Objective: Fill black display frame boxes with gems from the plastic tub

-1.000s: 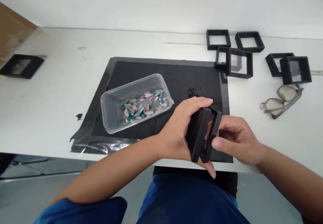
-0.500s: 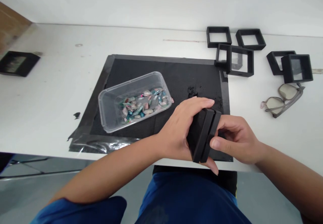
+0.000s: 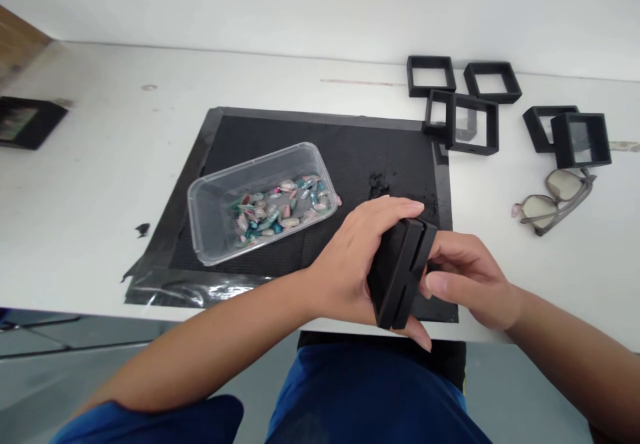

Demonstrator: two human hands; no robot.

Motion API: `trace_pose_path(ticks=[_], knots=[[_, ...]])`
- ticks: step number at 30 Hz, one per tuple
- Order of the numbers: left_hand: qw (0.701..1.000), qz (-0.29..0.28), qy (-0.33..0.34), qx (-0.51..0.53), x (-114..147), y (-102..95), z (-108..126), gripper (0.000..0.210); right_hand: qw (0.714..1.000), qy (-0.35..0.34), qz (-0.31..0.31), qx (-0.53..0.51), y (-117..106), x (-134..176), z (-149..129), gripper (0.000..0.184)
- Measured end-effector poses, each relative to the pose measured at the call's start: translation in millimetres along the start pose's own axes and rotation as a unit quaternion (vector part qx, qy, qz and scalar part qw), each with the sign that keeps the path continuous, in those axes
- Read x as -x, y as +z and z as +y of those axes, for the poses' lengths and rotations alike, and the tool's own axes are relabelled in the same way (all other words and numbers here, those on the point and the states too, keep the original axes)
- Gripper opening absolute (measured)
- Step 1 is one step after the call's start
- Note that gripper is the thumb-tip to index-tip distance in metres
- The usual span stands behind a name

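Observation:
My left hand (image 3: 350,261) spans a black box-shaped frame (image 3: 406,274), gripping it by two opposite ends. The frame is tilted up on edge over the front right of a black mat, and a narrow gap runs along its side. On the frame's right, my right hand (image 3: 473,281) is closed with bent fingers against it; the fingertips are partly hidden behind the frame. To the left of my hands, a clear plastic tub (image 3: 260,197) holds many small shiny pieces (image 3: 280,214) in blue, pink and white.
Beneath the tub, the black mat (image 3: 320,137) is taped to the white table (image 3: 100,184). Several black frames (image 3: 473,124) lie at the back right, some overlapping. A pair of glasses (image 3: 555,204) sits near them. Another dark frame (image 3: 30,122) is at the far left.
My right thumb has drawn back slightly from the frame's edge. The left hand keeps its hold on the frame. The whole view has shifted a little.

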State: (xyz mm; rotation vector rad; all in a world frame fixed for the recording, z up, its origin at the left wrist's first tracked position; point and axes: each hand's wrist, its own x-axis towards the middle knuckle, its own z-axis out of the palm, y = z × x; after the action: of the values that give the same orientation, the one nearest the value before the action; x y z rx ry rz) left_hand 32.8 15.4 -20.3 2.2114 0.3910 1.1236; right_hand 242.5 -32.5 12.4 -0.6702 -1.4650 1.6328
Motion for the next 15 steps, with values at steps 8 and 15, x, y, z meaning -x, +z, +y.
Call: trace_pose_path(ticks=[8, 15], knots=[[1.000, -0.002, 0.002, 0.021, -0.3, 0.5, -1.7, 0.141, 1.000, 0.005, -0.005, -0.007, 0.1, -0.1, -2.5, 0.019], [1.000, -0.021, -0.002, -0.019, -0.8, -5.1, 0.2, 0.140, 1.000, 0.007, -0.005, -0.014, 1.9, -1.8, -5.0, 0.018]])
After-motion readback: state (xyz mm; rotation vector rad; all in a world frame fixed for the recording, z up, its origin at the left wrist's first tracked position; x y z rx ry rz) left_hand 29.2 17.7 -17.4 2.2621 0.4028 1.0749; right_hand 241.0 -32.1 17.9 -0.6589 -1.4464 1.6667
